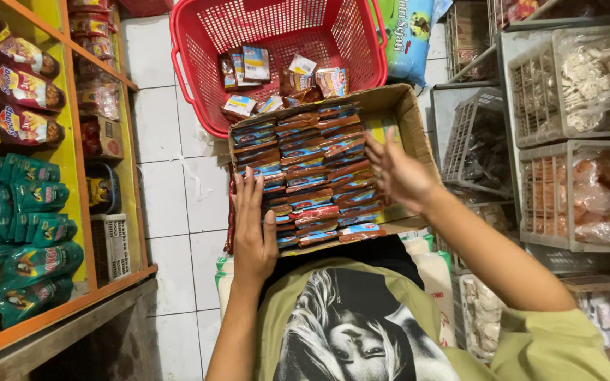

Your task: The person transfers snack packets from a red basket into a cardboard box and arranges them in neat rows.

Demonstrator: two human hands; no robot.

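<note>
— What is seen from the head camera?

— A brown cardboard box (409,116) is held at the lap, packed with three columns of flat red-and-blue sachets (312,173). The left hand (252,229) is laid flat on the left column, fingers together and extended. The right hand (397,173) is raised over the box's right side, fingers spread, nothing gripped.

— And beyond it?

— A red plastic basket (199,42) is set on the white tiled floor, touching the box's far edge; roughly ten small mixed packets (255,63) are scattered inside. Green pouches (30,233) are stacked on the orange shelf (72,303) at left, three red-and-yellow bags (26,88) above them. Grey crates of crackers (587,85) are stacked at right.
</note>
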